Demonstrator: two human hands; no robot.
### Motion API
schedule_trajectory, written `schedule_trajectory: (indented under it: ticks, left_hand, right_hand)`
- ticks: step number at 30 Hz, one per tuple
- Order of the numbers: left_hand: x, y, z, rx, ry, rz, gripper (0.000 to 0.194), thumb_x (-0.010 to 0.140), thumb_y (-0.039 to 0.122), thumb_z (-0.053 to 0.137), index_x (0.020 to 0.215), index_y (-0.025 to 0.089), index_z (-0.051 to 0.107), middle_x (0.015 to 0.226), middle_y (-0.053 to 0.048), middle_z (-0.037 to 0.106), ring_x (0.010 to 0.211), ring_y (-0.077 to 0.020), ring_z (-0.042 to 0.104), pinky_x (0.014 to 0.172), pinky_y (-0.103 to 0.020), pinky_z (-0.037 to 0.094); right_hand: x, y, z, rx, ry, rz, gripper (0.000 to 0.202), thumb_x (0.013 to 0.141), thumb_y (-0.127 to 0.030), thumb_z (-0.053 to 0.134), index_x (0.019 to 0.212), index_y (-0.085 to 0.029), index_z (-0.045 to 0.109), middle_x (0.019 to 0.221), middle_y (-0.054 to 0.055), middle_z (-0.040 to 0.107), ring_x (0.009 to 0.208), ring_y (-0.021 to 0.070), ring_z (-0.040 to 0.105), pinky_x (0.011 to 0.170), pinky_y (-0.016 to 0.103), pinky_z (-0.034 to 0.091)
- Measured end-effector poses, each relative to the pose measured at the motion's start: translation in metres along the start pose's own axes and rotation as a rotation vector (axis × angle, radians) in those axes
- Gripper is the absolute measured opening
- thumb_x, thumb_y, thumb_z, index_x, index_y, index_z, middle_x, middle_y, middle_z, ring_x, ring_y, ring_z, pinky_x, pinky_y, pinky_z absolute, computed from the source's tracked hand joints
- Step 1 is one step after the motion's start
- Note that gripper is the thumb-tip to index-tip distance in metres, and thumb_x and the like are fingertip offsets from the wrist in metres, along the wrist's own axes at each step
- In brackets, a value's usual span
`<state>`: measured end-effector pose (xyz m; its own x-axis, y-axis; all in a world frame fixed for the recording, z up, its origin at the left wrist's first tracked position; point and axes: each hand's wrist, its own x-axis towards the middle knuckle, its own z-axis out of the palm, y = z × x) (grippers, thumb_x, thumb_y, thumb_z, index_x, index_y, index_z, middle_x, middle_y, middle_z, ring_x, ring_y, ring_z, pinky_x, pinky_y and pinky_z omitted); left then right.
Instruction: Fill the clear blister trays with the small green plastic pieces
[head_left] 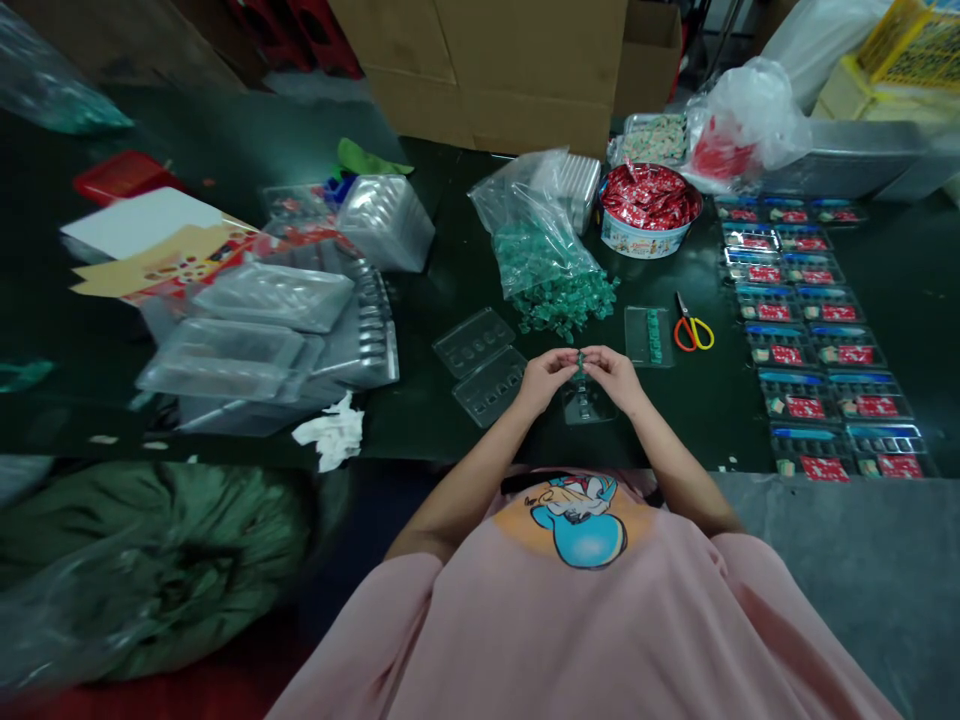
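dark bench [701, 405] carries one clear tray [636, 337] with a green row [655, 336] in; the near tray [598, 411] looks unfilled, a green heap [566, 303] lies loose. above that near tray, left hand [549, 378] and right hand [613, 377] fingers pinch a green piece [580, 363].

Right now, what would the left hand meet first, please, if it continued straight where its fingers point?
Past the small green piece it holds, the left hand would likely meet the right hand; depth is unclear.
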<state>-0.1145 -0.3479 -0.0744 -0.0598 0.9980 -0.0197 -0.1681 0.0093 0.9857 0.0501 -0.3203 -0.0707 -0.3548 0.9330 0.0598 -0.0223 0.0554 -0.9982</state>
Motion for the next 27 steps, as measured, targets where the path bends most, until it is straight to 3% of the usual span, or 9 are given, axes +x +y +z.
schedule_trajectory:
  ticks: [8,19,27]
  left_hand:
    - [0.002,-0.007,-0.008,-0.055,-0.057,-0.137,0.028,0.063,0.032,0.079,0.086,0.016,0.076,0.082,-0.004,0.072,0.072,-0.0138,0.060,0.073,-0.028,0.047]
    - [-0.002,-0.005,-0.007,-0.015,-0.073,-0.094,0.030,0.060,0.033,0.083,0.082,0.016,0.071,0.082,-0.003,0.069,0.078,-0.0154,0.062,0.082,-0.032,0.047]
    - [0.000,0.000,-0.009,-0.037,-0.097,-0.165,0.036,0.056,0.031,0.084,0.086,0.016,0.074,0.084,-0.004,0.071,0.079,-0.0164,0.063,0.083,-0.033,0.048]
  right_hand:
    - [-0.004,0.001,0.003,-0.121,0.076,-0.004,0.020,0.073,-0.035,0.070,0.085,-0.020,0.067,0.080,0.001,0.066,0.074,0.0150,0.061,0.073,0.030,0.049]
    - [-0.011,-0.005,0.010,-0.139,0.134,0.066,0.017,0.071,-0.035,0.069,0.073,-0.020,0.063,0.069,-0.001,0.061,0.065,0.0138,0.055,0.067,0.028,0.045]
    - [-0.011,0.005,0.012,-0.112,0.098,0.040,0.016,0.073,-0.035,0.066,0.076,-0.020,0.063,0.071,-0.001,0.061,0.066,0.0135,0.055,0.068,0.027,0.044]
